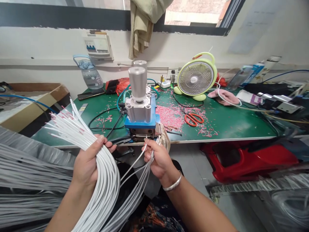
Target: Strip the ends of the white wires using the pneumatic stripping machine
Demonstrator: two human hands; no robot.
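My left hand (89, 161) is wrapped round a thick bundle of white cables (72, 129) whose pink-tipped ends fan up and to the left. My right hand (156, 158), with a silver bangle on the wrist, pinches a few white cables (135, 180) and holds their ends at the front slot of a blue and silver pneumatic press (141, 109). The press stands at the front edge of a green table (229, 124). More white cables hang down between my arms into my lap.
Pink wire scraps (169, 116) and orange scissors (193, 118) lie right of the press. A green fan (196, 77), a water bottle (89, 72) and a power strip stand at the back. A cardboard box (31, 100) is at left, a red stool (251, 159) under the table.
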